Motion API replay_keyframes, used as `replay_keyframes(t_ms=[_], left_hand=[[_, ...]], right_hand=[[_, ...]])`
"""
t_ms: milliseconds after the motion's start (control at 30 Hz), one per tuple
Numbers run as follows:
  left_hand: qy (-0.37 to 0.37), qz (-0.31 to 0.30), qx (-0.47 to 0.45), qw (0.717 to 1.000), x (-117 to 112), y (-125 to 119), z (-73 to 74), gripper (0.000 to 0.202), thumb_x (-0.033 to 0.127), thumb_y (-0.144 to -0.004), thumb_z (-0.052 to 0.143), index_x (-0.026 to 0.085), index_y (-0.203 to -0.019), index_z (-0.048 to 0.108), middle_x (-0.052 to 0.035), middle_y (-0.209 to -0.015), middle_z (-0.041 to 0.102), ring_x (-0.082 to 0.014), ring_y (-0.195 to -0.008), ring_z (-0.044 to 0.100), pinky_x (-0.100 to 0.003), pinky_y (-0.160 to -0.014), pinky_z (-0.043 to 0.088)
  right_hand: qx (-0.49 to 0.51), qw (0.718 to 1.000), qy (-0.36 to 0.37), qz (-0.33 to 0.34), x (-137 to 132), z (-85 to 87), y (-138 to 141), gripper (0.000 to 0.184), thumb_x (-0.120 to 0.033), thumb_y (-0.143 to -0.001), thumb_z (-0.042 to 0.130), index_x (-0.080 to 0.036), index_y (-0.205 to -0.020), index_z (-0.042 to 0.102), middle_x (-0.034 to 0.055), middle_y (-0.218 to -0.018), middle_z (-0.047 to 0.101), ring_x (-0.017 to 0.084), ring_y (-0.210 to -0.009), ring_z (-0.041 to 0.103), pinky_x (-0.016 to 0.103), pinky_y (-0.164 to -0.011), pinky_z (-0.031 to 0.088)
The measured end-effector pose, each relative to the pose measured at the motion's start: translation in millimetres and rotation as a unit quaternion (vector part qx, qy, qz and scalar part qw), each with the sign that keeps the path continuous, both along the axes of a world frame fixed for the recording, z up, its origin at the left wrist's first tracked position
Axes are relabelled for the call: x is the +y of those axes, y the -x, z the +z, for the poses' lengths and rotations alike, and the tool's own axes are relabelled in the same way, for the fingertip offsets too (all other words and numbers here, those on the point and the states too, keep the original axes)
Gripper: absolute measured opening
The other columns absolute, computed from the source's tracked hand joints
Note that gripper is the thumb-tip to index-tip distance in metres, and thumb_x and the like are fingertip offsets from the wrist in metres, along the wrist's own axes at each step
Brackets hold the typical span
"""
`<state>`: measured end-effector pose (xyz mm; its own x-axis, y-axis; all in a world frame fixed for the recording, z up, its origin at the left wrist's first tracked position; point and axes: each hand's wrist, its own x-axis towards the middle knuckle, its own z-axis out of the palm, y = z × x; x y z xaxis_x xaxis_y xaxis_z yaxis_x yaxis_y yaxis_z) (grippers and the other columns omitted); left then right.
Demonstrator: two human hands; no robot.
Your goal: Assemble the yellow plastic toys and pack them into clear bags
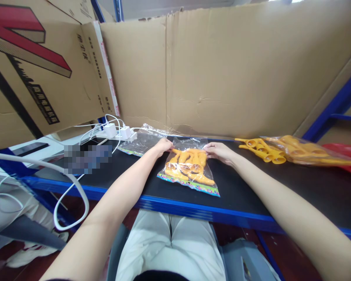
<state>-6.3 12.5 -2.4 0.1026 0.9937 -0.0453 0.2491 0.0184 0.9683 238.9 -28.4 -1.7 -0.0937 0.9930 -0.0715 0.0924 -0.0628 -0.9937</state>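
A clear plastic bag (190,168) with a colourful printed strip along its near edge lies flat on the black tabletop. Inside it are several yellow-orange plastic pieces (190,160) with round cup-like ends. At the bag's far left corner, my left hand (164,146) is closed on the plastic with its fingers pinched together. My right hand (219,151) pinches the far right corner in the same way. The bag is stretched out between the two hands.
Right of my right hand lie loose yellow pieces (263,150), another filled bag (310,150) and a red item (345,156). Flat clear bags (140,140) and a power strip (117,133) with white cables are at left. Cardboard (222,70) walls the back.
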Motion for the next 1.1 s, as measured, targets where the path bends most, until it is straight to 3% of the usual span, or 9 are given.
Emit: replay_keyframes(t_ms=[200,300,400,567,667,800,900,1000,1100], left_hand=[[0.063,-0.049,-0.104,0.991,-1.3,4.1,3.3,0.012,0.009,-0.081,0.048,0.011,-0.069,0.052,-0.0071,-0.067,0.064,-0.0107,-0.059,0.060,-0.025,-0.068,0.049],[0.052,-0.109,-0.101,0.988,-1.6,8.6,2.9,0.005,0.009,-0.078,0.054,0.010,-0.073,0.056,-0.0074,-0.071,0.066,-0.0100,-0.061,0.062,-0.023,-0.068,0.049],[0.040,-0.114,-0.086,0.989,-2.0,12.1,4.2,0.010,0.002,-0.071,0.058,0.011,-0.077,0.060,-0.0046,-0.068,0.066,-0.0096,-0.060,0.062,-0.023,-0.066,0.049],[0.023,-0.089,-0.027,0.995,0.9,11.0,4.2,0.017,-0.004,-0.064,0.053,0.011,-0.063,0.060,-0.0015,-0.059,0.063,-0.0093,-0.058,0.060,-0.023,-0.064,0.049],[-0.037,-0.080,0.049,0.995,4.4,8.7,-0.3,0.020,-0.005,-0.059,0.047,0.012,-0.055,0.058,0.0009,-0.051,0.058,-0.0081,-0.053,0.056,-0.024,-0.063,0.048],[-0.210,-0.121,0.214,0.946,6.2,8.7,-4.2,0.021,-0.001,-0.053,0.042,0.013,-0.051,0.056,0.0023,-0.049,0.055,-0.0088,-0.053,0.052,-0.022,-0.060,0.043],[-0.305,-0.130,0.306,0.892,4.8,8.7,-3.2,0.020,0.002,-0.052,0.039,0.015,-0.047,0.054,0.0014,-0.053,0.055,-0.0103,-0.056,0.050,-0.022,-0.061,0.041],[-0.375,-0.120,0.334,0.857,2.2,6.6,-1.0,0.020,0.002,-0.052,0.038,0.016,-0.048,0.052,-0.0005,-0.059,0.056,-0.0122,-0.060,0.050,-0.023,-0.064,0.039],[-0.418,-0.114,0.324,0.841,-2.3,2.2,1.2,0.020,0.001,-0.054,0.037,0.016,-0.050,0.050,-0.0016,-0.063,0.055,-0.0133,-0.065,0.050,-0.024,-0.066,0.038]], right_hand=[[0.027,0.999,0.014,-0.020,0.5,-1.1,-0.9,0.010,-0.007,-0.072,0.062,-0.014,-0.070,0.054,0.0015,-0.064,0.059,0.008,-0.059,0.057,0.019,-0.059,0.051],[0.019,1.000,0.004,-0.001,0.7,-1.7,-1.2,0.012,-0.009,-0.070,0.065,-0.014,-0.080,0.059,0.0023,-0.069,0.062,0.007,-0.059,0.057,0.018,-0.057,0.050],[0.008,1.000,0.008,-0.003,3.4,-3.1,-2.7,0.022,-0.008,-0.067,0.065,-0.015,-0.089,0.063,0.0038,-0.074,0.065,0.009,-0.062,0.059,0.020,-0.060,0.051],[-0.011,1.000,-0.005,-0.001,6.4,-4.3,-3.0,0.010,-0.004,-0.066,0.058,-0.014,-0.067,0.062,0.0027,-0.065,0.063,0.009,-0.059,0.058,0.021,-0.061,0.049],[-0.072,0.996,-0.051,0.011,3.9,-1.2,-1.6,0.013,-0.002,-0.063,0.054,-0.014,-0.058,0.056,-0.0010,-0.055,0.058,0.007,-0.052,0.054,0.021,-0.059,0.047],[-0.203,0.970,-0.119,0.065,-0.5,5.8,-4.8,0.013,-0.005,-0.062,0.050,-0.014,-0.057,0.057,-0.0013,-0.052,0.057,0.008,-0.051,0.053,0.020,-0.055,0.042],[-0.201,0.969,-0.098,0.106,-3.0,10.7,-10.4,0.014,-0.014,-0.066,0.048,-0.012,-0.061,0.061,0.0038,-0.057,0.061,0.011,-0.054,0.056,0.021,-0.053,0.041],[-0.188,0.972,-0.072,0.122,-7.5,16.0,-12.8,0.027,-0.031,-0.073,0.050,-0.010,-0.060,0.063,0.0076,-0.057,0.062,0.011,-0.049,0.054,0.023,-0.051,0.039],[-0.244,0.958,-0.077,0.129,-14.8,22.0,-9.4,0.049,-0.051,-0.077,0.049,-0.011,-0.053,0.061,0.0073,-0.051,0.059,0.009,-0.042,0.048,0.023,-0.046,0.034]])
